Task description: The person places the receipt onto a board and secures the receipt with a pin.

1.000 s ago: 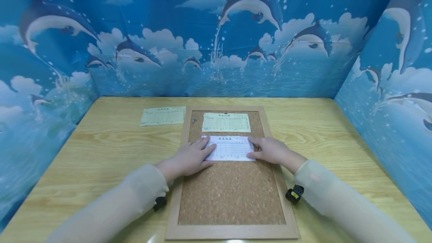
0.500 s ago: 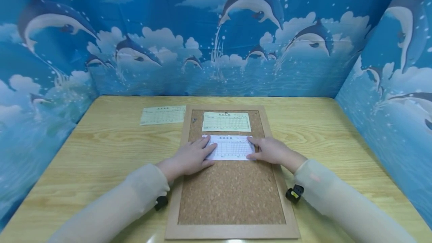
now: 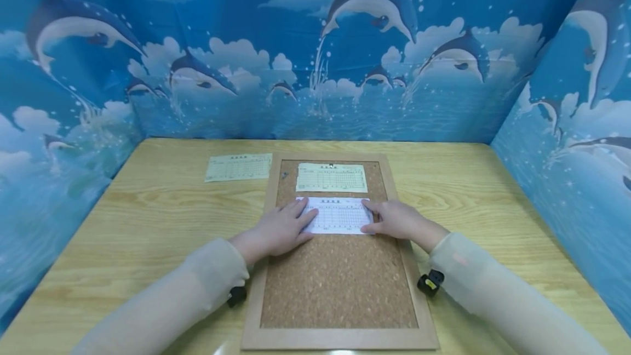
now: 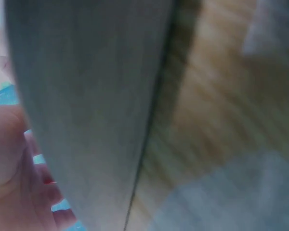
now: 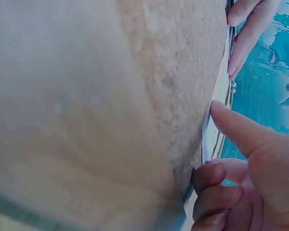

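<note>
A white printed form [image 3: 340, 217] lies on a wood-framed corkboard [image 3: 340, 284]. My left hand [image 3: 278, 230] rests on the form's left side with its fingers spread. My right hand [image 3: 394, 220] touches the right edge, forefinger near the upper corner and thumb near the lower one. In the right wrist view the thumb [image 5: 243, 130] reaches the paper while other fingers curl below it; whether they hold anything cannot be made out. Just above the white form, a pale green form [image 3: 331, 178] hangs by a pushpin [image 3: 331, 166] at its top edge.
Another pale green form [image 3: 239, 168] lies on the wooden table [image 3: 162, 207], left of the board. A small pin [image 3: 284, 175] sits in the cork's upper left, and a dark speck [image 3: 374, 166] shows at the upper right. A dolphin-print curtain [image 3: 315, 59] encloses the table.
</note>
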The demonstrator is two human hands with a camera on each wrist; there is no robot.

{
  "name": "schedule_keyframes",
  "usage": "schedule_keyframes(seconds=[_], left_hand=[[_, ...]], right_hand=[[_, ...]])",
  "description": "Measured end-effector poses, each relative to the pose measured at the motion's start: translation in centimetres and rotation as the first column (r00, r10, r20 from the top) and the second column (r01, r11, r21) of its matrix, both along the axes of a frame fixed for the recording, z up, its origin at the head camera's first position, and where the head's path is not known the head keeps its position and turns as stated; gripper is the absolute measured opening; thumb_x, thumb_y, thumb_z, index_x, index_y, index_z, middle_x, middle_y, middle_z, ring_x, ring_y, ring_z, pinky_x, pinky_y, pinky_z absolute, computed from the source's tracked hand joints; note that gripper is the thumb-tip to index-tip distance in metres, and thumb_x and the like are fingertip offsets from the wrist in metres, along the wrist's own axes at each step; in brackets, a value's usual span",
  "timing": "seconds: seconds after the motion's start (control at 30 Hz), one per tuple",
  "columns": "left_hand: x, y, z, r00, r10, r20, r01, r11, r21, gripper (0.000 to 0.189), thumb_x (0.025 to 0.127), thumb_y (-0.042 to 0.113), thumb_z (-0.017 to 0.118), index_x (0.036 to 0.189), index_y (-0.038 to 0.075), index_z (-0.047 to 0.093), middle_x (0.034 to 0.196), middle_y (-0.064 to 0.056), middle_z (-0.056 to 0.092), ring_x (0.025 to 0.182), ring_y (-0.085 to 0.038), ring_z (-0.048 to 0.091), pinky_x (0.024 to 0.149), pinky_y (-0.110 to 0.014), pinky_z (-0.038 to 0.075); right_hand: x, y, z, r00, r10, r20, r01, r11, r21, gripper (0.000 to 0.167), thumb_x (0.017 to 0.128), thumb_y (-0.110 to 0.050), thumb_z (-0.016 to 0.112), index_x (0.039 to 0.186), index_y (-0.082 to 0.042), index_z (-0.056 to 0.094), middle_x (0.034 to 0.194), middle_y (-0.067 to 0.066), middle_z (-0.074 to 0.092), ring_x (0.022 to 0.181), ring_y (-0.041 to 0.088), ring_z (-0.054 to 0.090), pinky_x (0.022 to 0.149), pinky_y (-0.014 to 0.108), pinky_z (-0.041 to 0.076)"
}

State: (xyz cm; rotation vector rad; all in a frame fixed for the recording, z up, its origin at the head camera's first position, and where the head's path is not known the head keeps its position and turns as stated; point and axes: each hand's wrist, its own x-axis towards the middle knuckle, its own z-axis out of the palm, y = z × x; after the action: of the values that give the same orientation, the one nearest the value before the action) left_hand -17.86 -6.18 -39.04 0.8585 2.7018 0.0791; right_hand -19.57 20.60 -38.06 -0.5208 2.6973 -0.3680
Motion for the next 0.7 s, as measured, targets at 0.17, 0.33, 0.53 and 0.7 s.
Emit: schedule_keyframes(seconds=[0.17, 0.33, 0.53, 0.7], left_hand=[[-0.1, 0.1, -0.3, 1.000, -0.009, 0.021, 0.011, 0.996, -0.085, 0.061, 0.098, 0.051, 0.028, 0.150, 0.022, 0.016, 0.156, -0.010, 0.003, 0.141, -0.027, 0.006, 0.109, -0.049, 0.017], [-0.1, -0.1, -0.9, 1.000, -0.005, 0.018, 0.007, 0.993, -0.116, 0.061, 0.097, 0.055, 0.022, 0.151, 0.027, 0.010, 0.156, -0.006, -0.003, 0.141, -0.024, 0.000, 0.109, -0.053, 0.011], [0.0, -0.3, -0.8, 0.999, 0.003, 0.046, 0.001, 0.995, -0.104, 0.061, 0.097, 0.055, 0.021, 0.151, 0.028, 0.008, 0.156, -0.005, -0.005, 0.141, -0.023, -0.002, 0.109, -0.054, 0.006], [-0.1, -0.4, -0.7, 0.998, 0.001, 0.071, 0.005, 0.996, -0.085, 0.061, 0.098, 0.055, 0.020, 0.151, 0.028, 0.006, 0.156, -0.004, -0.007, 0.141, -0.023, -0.005, 0.109, -0.054, 0.004]], right_hand=[[0.0, 0.1, -0.1, 1.000, -0.002, 0.015, 0.002, 1.000, 0.003, 0.076, 0.083, -0.046, 0.066, 0.140, -0.004, 0.040, 0.130, 0.022, 0.052, 0.077, 0.019, 0.053, 0.063, 0.032, 0.041], [0.0, 0.2, -0.1, 0.999, -0.003, 0.040, 0.003, 1.000, 0.011, 0.076, 0.084, -0.046, 0.065, 0.142, -0.005, 0.039, 0.135, 0.021, 0.047, 0.085, 0.021, 0.055, 0.067, 0.034, 0.042], [-0.1, 0.2, -0.2, 0.998, -0.004, 0.062, 0.003, 1.000, 0.007, 0.076, 0.085, -0.044, 0.064, 0.143, -0.006, 0.036, 0.098, 0.016, 0.063, 0.063, 0.018, 0.048, 0.059, 0.032, 0.040], [-0.2, 0.2, -0.1, 0.998, -0.003, 0.062, 0.004, 1.000, -0.014, 0.075, 0.084, -0.042, 0.066, 0.143, -0.004, 0.036, 0.101, 0.021, 0.062, 0.059, 0.016, 0.041, 0.057, 0.030, 0.037]])
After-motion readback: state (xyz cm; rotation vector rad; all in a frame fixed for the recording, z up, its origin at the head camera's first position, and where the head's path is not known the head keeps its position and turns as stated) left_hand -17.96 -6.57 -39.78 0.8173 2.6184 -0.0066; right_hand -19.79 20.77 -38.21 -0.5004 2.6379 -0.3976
